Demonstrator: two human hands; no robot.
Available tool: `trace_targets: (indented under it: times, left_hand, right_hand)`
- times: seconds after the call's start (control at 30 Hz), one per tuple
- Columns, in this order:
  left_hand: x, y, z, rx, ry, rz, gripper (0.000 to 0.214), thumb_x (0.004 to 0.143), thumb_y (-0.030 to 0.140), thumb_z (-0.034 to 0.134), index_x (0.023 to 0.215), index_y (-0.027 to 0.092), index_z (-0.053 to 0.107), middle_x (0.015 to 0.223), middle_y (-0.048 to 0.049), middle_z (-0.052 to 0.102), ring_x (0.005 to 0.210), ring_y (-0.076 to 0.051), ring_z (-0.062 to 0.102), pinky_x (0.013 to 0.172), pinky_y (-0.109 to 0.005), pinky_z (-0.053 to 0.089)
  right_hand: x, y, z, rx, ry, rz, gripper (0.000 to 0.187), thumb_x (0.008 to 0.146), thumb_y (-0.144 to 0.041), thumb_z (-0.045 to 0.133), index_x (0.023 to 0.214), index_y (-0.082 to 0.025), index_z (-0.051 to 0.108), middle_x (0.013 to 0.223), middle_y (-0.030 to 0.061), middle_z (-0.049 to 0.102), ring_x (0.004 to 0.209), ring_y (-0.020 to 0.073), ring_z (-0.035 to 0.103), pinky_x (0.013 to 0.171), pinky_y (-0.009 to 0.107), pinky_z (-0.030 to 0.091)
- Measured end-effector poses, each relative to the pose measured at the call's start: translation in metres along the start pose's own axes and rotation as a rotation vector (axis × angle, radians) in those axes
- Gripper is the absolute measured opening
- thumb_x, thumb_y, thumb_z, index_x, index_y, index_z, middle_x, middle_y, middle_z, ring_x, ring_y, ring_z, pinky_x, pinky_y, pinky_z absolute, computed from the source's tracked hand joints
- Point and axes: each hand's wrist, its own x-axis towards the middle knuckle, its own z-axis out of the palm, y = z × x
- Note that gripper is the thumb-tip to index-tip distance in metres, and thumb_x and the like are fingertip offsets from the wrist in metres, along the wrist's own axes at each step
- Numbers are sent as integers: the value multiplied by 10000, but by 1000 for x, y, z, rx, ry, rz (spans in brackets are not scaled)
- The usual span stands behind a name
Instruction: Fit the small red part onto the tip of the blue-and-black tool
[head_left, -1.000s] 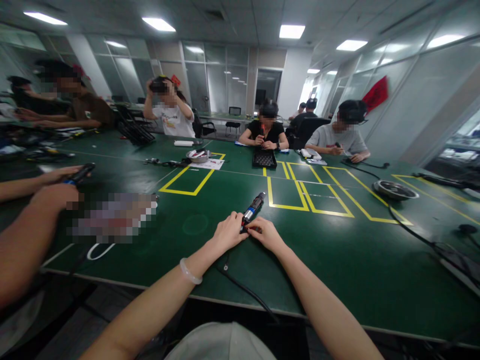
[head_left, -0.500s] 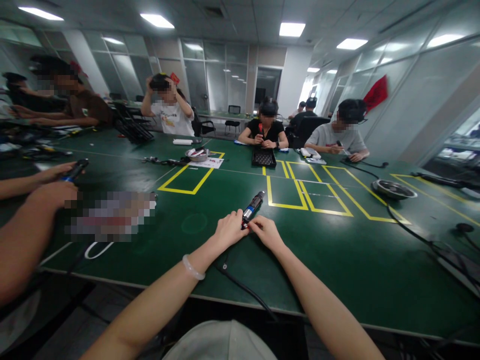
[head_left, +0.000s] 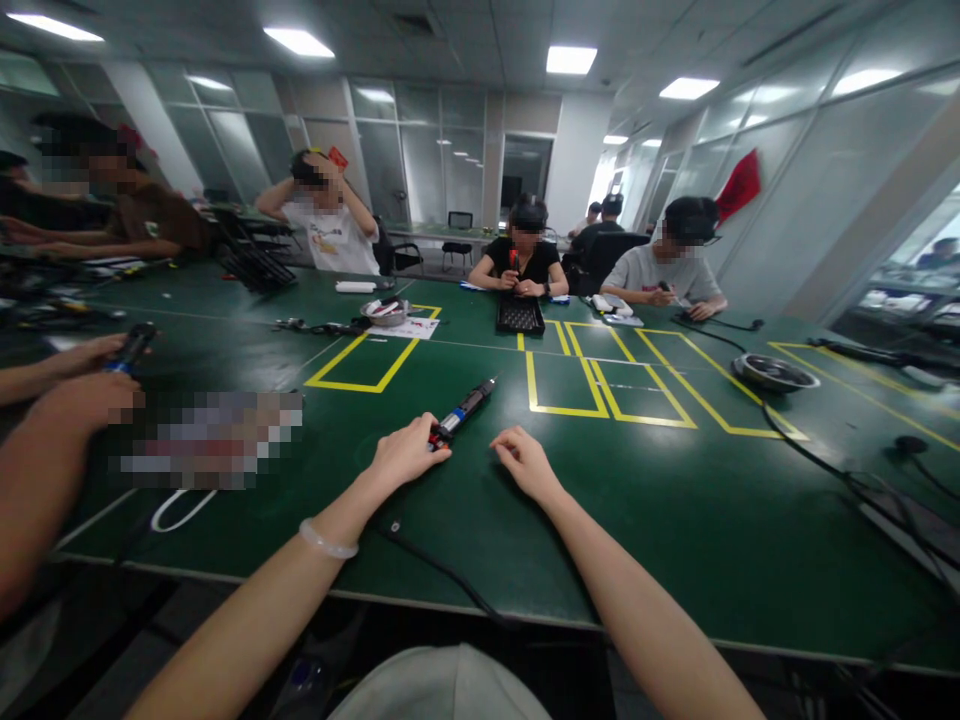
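My left hand (head_left: 409, 449) is closed around the rear part of an electric screwdriver (head_left: 466, 408), a dark tool with a blue band. Its metal tip points away from me and to the right, over the green table. A bit of red shows by my fingers; the rest of the grip is hidden. To the right of the tool, apart from it, is my right hand (head_left: 527, 464). Its fingers are loosely bent with a gap to the thumb, and I see nothing in them. A black cable (head_left: 442, 566) with a small metal end lies near my left wrist.
Yellow tape outlines (head_left: 570, 412) mark the green table (head_left: 630, 520). A round metal dish (head_left: 775, 373) and cables lie at right. At left, a co-worker's hands (head_left: 90, 395) hold a similar tool beside a blurred-out item (head_left: 214, 440). Across sits a black tray (head_left: 520, 317) before another person.
My left hand has moved left with the electric screwdriver, which now tilts further right. My right hand has let go of the tool's rear end and is apart from it. The view has shifted slightly.
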Motion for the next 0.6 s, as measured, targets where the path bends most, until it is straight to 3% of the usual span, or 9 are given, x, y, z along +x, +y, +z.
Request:
trace_targets:
  times: [0.37, 0.47, 0.6]
  left_hand:
    - [13, -107, -15, 22, 54, -270, 591, 805, 620, 462, 1252, 234, 442, 1328, -139, 548, 1082, -341, 594, 801, -427, 478]
    - [13, -121, -16, 83, 121, -289, 575, 819, 603, 455, 1224, 196, 487, 1251, -160, 581, 1081, -347, 572, 829, -435, 460]
    - [8, -120, -13, 237, 309, -230, 506, 843, 522, 467, 1198, 167, 530, 1242, -175, 552, 1140, -361, 501, 916, -455, 401]
  right_hand:
    - [-1, -4, 0, -27, -38, 4, 143, 883, -158, 520, 892, -184, 660, 922, 39, 595, 742, 128, 553, 677, 251, 426]
    - [-2, -4, 0, -34, -44, 7, 147, 884, -159, 517, 890, -186, 662, 917, 37, 594, 727, 126, 548, 673, 253, 423]
    - [-2, -3, 1, -34, -53, 9, 143, 883, -166, 522, 888, -191, 663, 915, 36, 594, 723, 128, 547, 671, 255, 426]
